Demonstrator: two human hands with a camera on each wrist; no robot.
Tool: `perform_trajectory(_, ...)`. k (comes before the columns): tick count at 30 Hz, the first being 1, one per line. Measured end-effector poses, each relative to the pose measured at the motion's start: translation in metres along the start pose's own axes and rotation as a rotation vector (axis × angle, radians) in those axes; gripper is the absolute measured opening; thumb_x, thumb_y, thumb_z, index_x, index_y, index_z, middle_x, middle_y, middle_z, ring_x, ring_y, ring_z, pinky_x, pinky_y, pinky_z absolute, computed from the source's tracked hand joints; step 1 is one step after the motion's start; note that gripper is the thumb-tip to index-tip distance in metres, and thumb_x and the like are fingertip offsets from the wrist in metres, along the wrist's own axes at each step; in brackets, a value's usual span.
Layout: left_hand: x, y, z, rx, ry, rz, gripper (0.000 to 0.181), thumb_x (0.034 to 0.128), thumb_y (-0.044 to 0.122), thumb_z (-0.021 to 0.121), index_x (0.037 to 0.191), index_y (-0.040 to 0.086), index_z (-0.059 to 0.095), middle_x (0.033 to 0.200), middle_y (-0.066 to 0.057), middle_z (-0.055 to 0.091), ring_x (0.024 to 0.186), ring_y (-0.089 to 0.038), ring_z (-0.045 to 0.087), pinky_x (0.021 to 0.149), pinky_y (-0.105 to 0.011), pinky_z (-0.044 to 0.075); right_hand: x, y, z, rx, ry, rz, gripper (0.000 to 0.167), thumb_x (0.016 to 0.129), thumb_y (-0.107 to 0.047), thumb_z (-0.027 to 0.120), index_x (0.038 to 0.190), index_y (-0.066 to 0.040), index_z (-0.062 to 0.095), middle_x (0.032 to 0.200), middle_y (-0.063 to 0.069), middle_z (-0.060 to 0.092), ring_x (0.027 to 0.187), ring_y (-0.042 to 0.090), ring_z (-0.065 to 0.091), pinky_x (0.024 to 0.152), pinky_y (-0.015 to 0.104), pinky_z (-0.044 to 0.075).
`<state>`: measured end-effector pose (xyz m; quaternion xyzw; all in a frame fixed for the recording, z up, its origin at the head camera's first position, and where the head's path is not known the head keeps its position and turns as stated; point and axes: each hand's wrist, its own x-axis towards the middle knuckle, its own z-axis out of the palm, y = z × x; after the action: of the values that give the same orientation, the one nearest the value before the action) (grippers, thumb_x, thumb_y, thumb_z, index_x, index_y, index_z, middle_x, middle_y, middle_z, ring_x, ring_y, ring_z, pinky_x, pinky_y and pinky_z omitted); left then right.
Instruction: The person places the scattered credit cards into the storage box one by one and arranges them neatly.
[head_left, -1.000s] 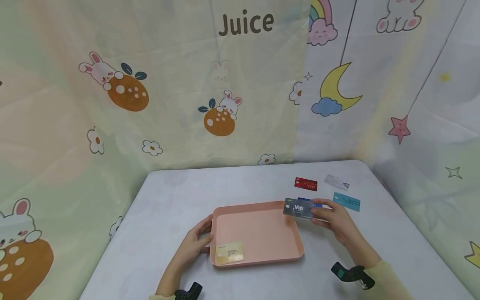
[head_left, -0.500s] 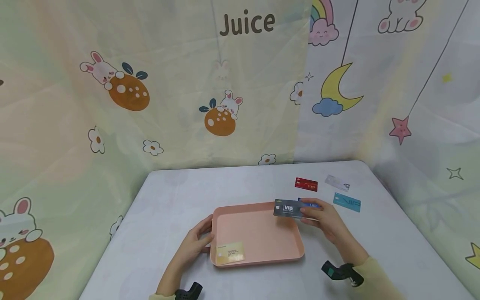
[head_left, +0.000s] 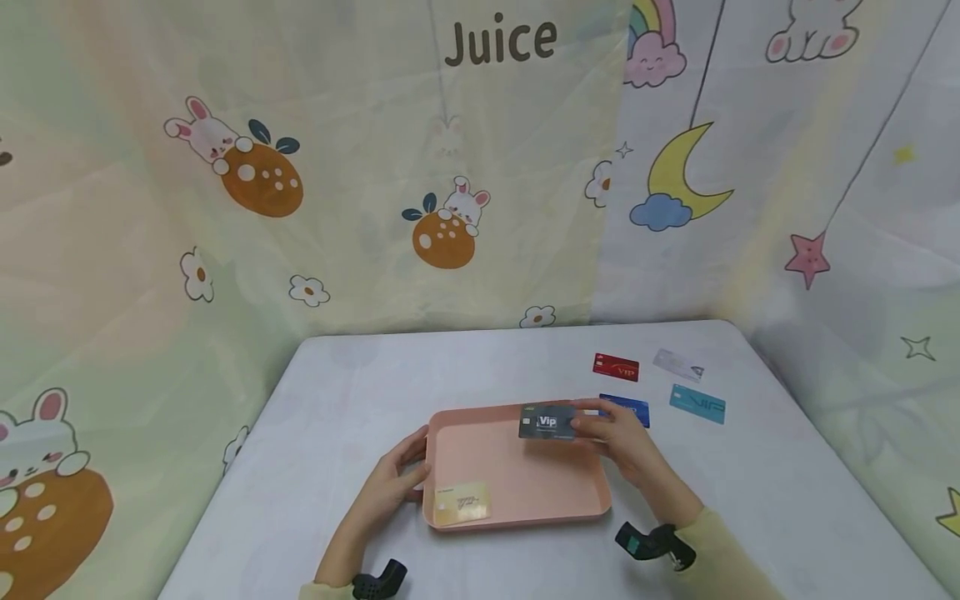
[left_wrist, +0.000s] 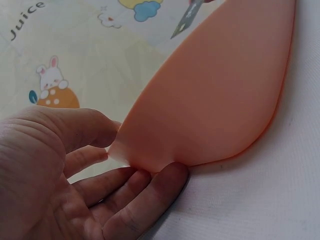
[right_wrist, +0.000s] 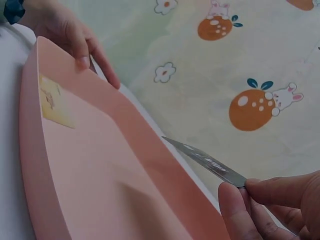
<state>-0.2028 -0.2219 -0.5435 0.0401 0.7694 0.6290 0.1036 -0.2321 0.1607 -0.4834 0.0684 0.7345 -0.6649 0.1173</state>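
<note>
In the head view, my right hand pinches a dark grey card marked "Vip" by its right end. The card is held above the far right part of a pink tray and throws a shadow into it. The right wrist view shows this card between thumb and fingers. My left hand grips the tray's left rim; in the left wrist view its fingertips press the outer wall. A gold card lies in the tray's near left corner.
Right of the tray, a blue card lies partly hidden behind my right hand. Beyond lie a red card, a pale see-through card and a light blue card. The white table meets a printed cloth wall.
My right hand has moved left with the grey card, from the tray's right edge to over its inside. More of the blue card shows now. My left hand stays on the tray.
</note>
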Motion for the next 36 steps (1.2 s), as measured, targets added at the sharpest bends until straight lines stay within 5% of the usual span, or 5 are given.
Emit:
perform_trajectory(13,-0.001,0.001,0.0,0.006,-0.013,0.011,0.071,0.1002,0.022,0.069,0.162,0.012,0.035,0.159,-0.022,0.044,0.145,-0.044,0.044,0.074,-0.04,0.066,0.003,0.001,0.026,0.03,-0.024,-0.014,0.045,0.095,-0.013,0.074,0.136,0.0,0.062,0.121,0.019,0.071,0.091,0.019,0.073,0.081,0.031,0.064)
perform_trajectory(26,0.0,0.0,0.0,-0.004,-0.007,0.003,0.071,0.0996,0.021,0.07,0.161,0.014,0.036,0.159,-0.02,0.045,0.145,-0.044,0.045,0.075,-0.041,0.065,0.015,0.014,0.057,-0.034,-0.056,-0.046,0.035,0.096,-0.005,0.071,0.13,-0.001,0.067,0.12,0.021,0.071,0.086,0.021,0.073,0.073,0.034,0.065)
perform_trajectory(36,-0.001,0.0,0.0,0.012,-0.008,0.011,0.07,0.1004,0.021,0.068,0.161,0.013,0.035,0.16,-0.022,0.044,0.144,-0.046,0.045,0.075,-0.041,0.065,0.016,0.014,0.079,-0.116,-0.006,-0.036,0.03,0.093,-0.006,0.074,0.123,-0.006,0.073,0.114,0.016,0.074,0.078,0.02,0.074,0.069,0.034,0.065)
